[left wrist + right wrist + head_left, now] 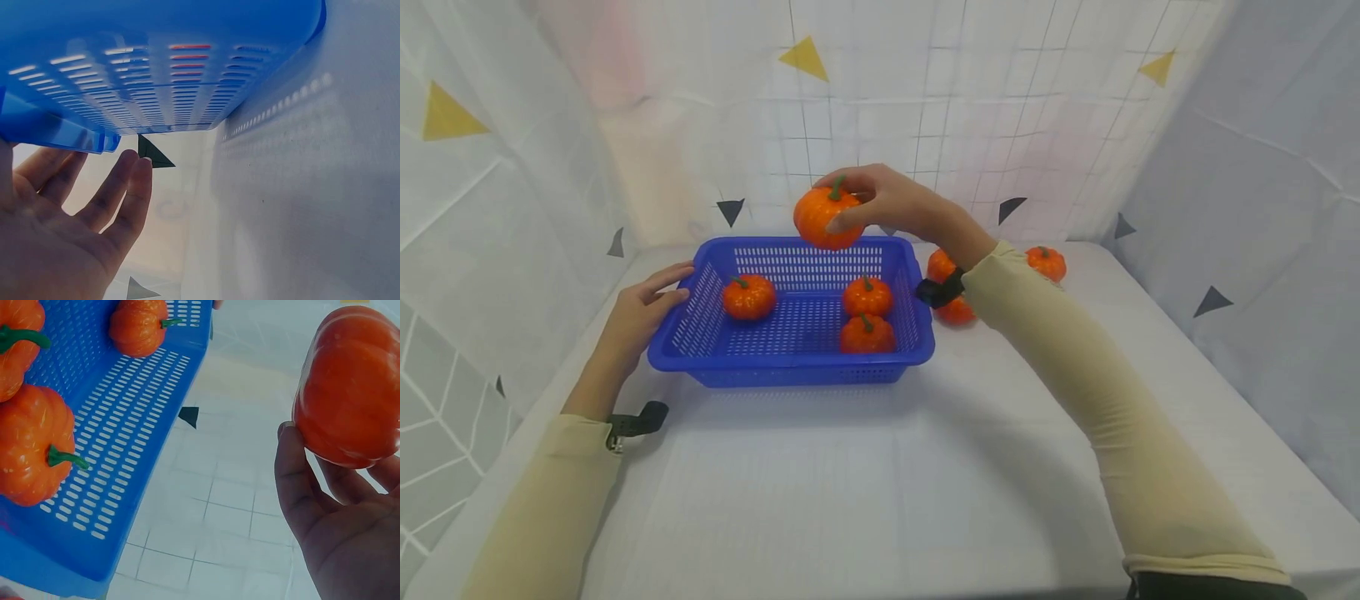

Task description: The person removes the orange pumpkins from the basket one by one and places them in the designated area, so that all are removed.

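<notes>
In the head view my right hand (887,200) grips a small orange pumpkin (824,220) with a green stem, raised over the back rim of a blue slotted basket (790,362). The right wrist view shows the same pumpkin (350,387) held between thumb and fingers. My left hand (638,315) rests at the basket's left rim, its fingers extended; in the left wrist view they lie along the basket's edge. Inside the basket sit one pumpkin (749,297) on the left and two on the right, an upper one (868,297) and a lower one (867,334).
Right of the basket, partly behind my right wrist, are two more pumpkins, one (940,265) behind the other (957,312). Another pumpkin (1046,263) lies farther right near the sleeve. A white cloth covers the table (790,492), with patterned sheets hanging around it.
</notes>
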{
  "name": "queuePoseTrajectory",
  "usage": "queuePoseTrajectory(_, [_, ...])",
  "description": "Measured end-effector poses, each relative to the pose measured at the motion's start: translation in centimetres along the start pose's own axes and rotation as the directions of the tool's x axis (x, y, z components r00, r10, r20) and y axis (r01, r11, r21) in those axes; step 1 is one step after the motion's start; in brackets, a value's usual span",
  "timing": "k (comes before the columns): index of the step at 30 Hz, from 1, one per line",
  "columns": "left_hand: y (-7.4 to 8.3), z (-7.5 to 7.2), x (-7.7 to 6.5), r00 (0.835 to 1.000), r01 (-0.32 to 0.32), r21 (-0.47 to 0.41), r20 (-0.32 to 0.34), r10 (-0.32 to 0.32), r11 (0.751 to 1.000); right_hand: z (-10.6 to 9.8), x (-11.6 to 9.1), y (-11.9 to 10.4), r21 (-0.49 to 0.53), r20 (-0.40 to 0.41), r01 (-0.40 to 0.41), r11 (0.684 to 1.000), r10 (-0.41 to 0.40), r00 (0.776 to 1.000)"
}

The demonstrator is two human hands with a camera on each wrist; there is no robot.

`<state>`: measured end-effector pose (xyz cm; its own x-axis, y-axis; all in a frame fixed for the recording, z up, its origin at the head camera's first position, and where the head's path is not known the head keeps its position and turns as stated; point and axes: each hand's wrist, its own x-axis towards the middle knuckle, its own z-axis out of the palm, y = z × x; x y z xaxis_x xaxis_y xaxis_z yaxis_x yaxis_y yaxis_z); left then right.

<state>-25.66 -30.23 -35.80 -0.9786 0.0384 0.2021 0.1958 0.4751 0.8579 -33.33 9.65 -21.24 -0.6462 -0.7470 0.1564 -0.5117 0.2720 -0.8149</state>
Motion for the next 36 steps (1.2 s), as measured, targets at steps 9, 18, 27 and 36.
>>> queuePoseTrajectory(9, [-0.1,0.1,0.3,1.0,0.0,-0.003,-0.005,-0.001,1.0,-0.6,-1.6,0.2,0.014,-0.042,-0.032,0.999,0.033,0.999])
queuePoseTrajectory(18, [-0.2,-0.1,0.2,1.0,0.016,0.012,-0.007,-0.016,1.0,-1.2,-2.5,0.7,0.016,-0.084,-0.051,0.999,0.053,0.995])
queuePoseTrajectory(27, [0.0,0.0,0.0,1.0,0.015,0.003,-0.004,-0.015,1.0,-1.9,-3.3,1.2,0.019,-0.121,-0.073,0.997,0.075,0.99])
queuePoseTrajectory(36, [0.1,0.1,0.1,1.0,0.007,0.004,-0.003,-0.007,1.0,-2.6,-4.4,1.3,0.004,-0.163,-0.131,0.991,0.13,0.978])
